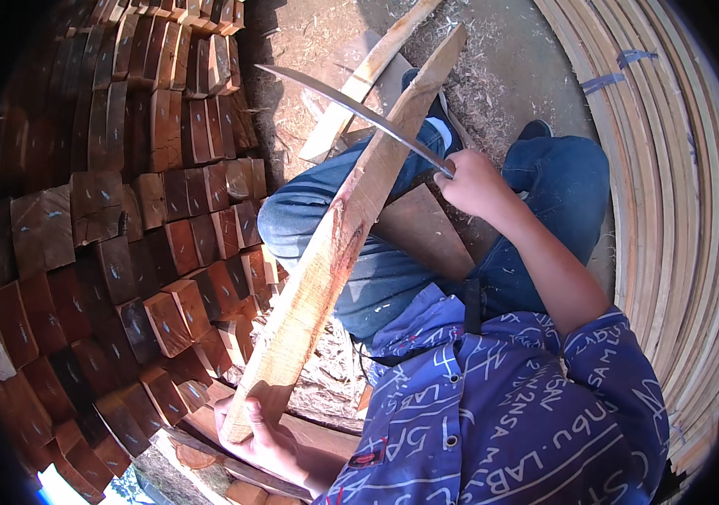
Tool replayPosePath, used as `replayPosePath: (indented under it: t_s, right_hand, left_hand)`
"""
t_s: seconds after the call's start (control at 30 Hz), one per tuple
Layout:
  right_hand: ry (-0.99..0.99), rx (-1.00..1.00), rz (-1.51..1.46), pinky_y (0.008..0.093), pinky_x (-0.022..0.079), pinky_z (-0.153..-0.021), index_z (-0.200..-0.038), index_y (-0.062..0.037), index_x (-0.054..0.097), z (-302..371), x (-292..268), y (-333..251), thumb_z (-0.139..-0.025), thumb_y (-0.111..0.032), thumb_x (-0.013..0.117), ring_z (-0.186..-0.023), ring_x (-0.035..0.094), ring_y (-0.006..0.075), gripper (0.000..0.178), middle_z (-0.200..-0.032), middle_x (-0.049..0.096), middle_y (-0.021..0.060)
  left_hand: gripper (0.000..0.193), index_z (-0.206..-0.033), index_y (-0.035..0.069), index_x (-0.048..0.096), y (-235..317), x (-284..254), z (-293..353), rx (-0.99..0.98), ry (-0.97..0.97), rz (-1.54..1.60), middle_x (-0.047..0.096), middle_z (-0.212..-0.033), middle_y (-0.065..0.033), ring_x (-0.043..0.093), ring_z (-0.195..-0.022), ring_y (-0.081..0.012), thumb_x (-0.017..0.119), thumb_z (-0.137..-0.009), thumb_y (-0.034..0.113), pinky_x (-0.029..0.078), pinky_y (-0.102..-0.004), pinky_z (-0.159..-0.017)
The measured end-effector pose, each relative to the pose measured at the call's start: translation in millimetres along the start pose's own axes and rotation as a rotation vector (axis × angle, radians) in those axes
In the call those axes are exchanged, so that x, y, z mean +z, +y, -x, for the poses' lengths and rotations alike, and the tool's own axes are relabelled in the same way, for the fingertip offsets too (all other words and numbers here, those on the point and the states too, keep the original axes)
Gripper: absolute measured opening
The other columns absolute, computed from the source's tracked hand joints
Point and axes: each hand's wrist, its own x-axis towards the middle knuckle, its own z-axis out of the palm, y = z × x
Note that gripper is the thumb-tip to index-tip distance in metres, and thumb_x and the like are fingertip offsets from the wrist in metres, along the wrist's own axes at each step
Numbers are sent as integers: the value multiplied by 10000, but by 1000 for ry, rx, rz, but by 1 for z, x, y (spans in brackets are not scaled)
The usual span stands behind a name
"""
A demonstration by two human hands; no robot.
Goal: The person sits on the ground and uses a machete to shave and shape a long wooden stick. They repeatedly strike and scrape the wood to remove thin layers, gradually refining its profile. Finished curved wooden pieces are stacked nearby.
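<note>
Here the left hand (263, 439) clasps a long, pale, reddish-streaked plank (319, 278), the right hand (476, 183) grips a curved blade (376, 121).

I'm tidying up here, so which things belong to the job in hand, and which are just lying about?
In use:
long curved blade, in the right fingers
held plank, in the left fingers

Apparently lying about:
stacked timber blocks
long wooden strips
second plank
wood shavings

Stacked wooden blocks (187, 313) fill the left; long pale planks (667, 202) with purple bands (603, 82) line the right; shavings (494, 46) litter the ground (549, 93).
</note>
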Motion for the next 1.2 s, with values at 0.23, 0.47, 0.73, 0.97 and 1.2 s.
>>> replayPosePath:
  t_s: [0.23, 0.47, 0.73, 0.97, 1.2]
  right_hand:
    - [-80, -282, 7, 501, 539, -776, -764, -16, 696, 31, 21, -38, -746, -176, 672, -799, 671, 427, 163, -774, 679, 230]
    - [-57, -311, 37, 491, 517, -707, -739, -10, 669, 30, 29, -41, -743, -135, 629, -742, 649, 425, 132, -737, 660, 219]
    - [-109, -584, -8, 487, 539, -734, -804, -26, 704, 91, 7, -94, -695, -153, 678, -742, 680, 409, 170, -722, 665, 237]
    - [-34, -253, 62, 502, 522, -728, -801, 5, 695, 21, 26, -35, -753, -167, 650, -772, 659, 433, 185, -768, 664, 248]
    - [-77, -482, -87, 507, 506, -679, -720, -3, 651, 82, 21, -72, -732, -118, 657, -729, 648, 436, 116, -706, 647, 226]
  left_hand:
    - [294, -904, 6, 598, 7, -2, -2, -3, -5, -12, 588, -838, -51, 561, -781, -140, 752, -883, 256, 479, -286, -764]
    - [237, -835, 26, 626, -14, 3, -5, -82, 74, 64, 597, -804, -17, 528, -743, -117, 797, -834, 191, 411, -261, -722]
    - [266, -872, 22, 604, -5, 2, -5, -15, 27, 90, 612, -835, -44, 576, -778, -138, 806, -827, 189, 479, -292, -769]
    - [267, -858, 33, 590, -15, 7, -4, -13, 65, 102, 587, -821, -29, 550, -768, -127, 814, -814, 170, 456, -284, -765]
    - [304, -841, 44, 567, -4, 8, -6, -10, 78, 89, 569, -811, -26, 537, -780, -118, 818, -815, 213, 444, -276, -779]
